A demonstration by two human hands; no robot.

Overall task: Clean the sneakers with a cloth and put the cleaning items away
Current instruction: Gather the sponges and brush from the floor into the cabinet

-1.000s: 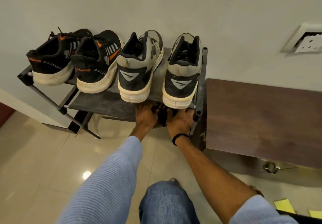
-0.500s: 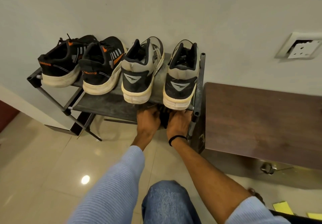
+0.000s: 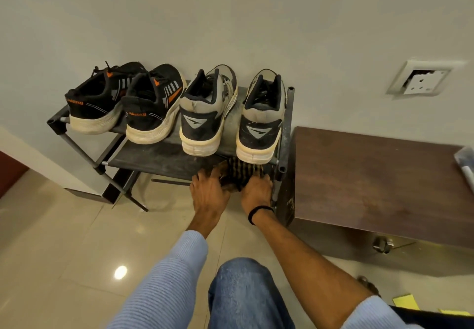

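Two pairs of sneakers stand heels toward me on the top shelf of a dark metal shoe rack: a black pair with orange marks on the left and a grey pair with cream soles on the right. Just under the front edge of that shelf, below the right grey sneaker, a dark striped cloth shows. My left hand and my right hand both hold the cloth at its near edge, one on each side. The fingertips are hidden in the cloth and under the shelf.
A dark wooden cabinet stands right against the rack, with a metal handle on its front. A wall socket sits above it. Glossy floor tiles spread to the left. My jeans-clad knee is below my arms.
The view has tilted so the rack sits lower in frame. The striped cloth now shows between my hands, which have drawn slightly back toward me from under the shelf.
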